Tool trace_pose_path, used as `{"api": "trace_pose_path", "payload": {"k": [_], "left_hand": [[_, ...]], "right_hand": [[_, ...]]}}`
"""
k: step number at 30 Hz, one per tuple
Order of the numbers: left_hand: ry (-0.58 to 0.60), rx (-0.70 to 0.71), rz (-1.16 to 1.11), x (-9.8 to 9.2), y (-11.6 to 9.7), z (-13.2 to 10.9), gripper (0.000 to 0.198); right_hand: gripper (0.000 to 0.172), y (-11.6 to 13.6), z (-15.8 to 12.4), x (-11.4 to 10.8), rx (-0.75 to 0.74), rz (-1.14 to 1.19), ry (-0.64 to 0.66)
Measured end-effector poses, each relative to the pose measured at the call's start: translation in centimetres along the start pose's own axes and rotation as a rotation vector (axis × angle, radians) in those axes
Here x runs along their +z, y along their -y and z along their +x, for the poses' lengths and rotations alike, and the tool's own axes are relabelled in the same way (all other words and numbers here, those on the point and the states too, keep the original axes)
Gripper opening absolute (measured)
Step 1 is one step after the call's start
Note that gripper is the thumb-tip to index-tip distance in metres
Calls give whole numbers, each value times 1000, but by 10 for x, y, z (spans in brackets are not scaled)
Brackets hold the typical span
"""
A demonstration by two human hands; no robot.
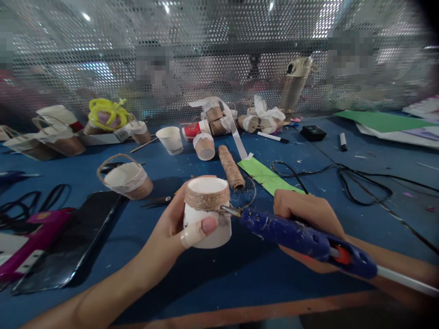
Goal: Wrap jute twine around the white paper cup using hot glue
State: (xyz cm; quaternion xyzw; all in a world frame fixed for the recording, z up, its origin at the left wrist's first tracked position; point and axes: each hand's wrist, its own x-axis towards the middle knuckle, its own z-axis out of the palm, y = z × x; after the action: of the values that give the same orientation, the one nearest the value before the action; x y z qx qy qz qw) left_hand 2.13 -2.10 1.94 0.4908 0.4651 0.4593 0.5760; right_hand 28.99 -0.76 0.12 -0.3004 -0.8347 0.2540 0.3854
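Note:
My left hand (185,224) is wrapped round a white paper cup (214,235), its taped thumb across the front. Brown twine (207,199) is wound in rows round the cup's upper part, just below the rim. In my right hand (305,214) is a blue hot glue gun (284,235) with a white glue stick out of its back end. Its metal nozzle meets the cup at the lower edge of the twine. Behind the cup lies a roll of twine (231,167), with a loose strand curving toward the cup.
A small twine-handled basket (139,183), scissors (159,201) and a phone (75,242) lie left, beside a magenta glue gun (44,235). More cups and baskets line the back near a metal bottle (295,87). A green strip (267,176) and black cables (363,183) lie right.

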Motion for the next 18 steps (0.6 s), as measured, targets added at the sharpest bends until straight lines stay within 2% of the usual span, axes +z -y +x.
{"api": "trace_pose_path", "payload": {"k": [6, 12, 18], "left_hand": [[-29, 51, 22, -1, 2, -2, 65], [-58, 66, -3, -1, 1, -2, 60], [-47, 63, 42, 1, 1, -2, 62]], "right_hand": [[34, 5, 2, 6, 26, -62, -92], [28, 3, 5, -1, 21, -81, -49], [31, 6, 3, 7, 19, -82, -88]]}}
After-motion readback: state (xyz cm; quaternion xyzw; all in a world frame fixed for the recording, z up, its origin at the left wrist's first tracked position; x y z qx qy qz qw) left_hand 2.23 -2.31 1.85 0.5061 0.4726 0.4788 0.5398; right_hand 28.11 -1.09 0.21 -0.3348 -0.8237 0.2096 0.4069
